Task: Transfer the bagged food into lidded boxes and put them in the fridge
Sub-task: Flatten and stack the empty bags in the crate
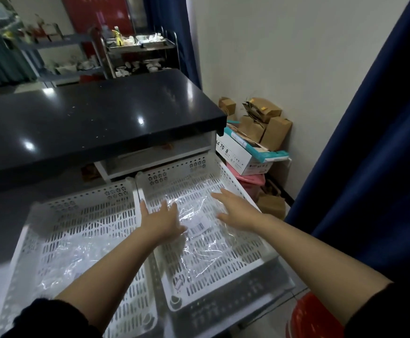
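Two white perforated baskets sit side by side in a pulled-out drawer below a black counter. The right basket (244, 191) holds a flat clear plastic bag (206, 237) with a barcode label. My left hand (161, 219) lies with straight fingers on the bag's left part, near the divider. My right hand (235, 208) is spread flat over the bag's far right side. The left basket (77, 213) holds another crumpled clear plastic bag (60, 267). No lidded box is in view.
The black countertop (89, 123) overhangs the drawer's back. Cardboard boxes and brown paper bags (255, 132) are piled on the floor at the right wall. A blue curtain (370, 179) hangs at the right, with a red object (313, 318) below it. Metal shelving (140, 52) stands behind.
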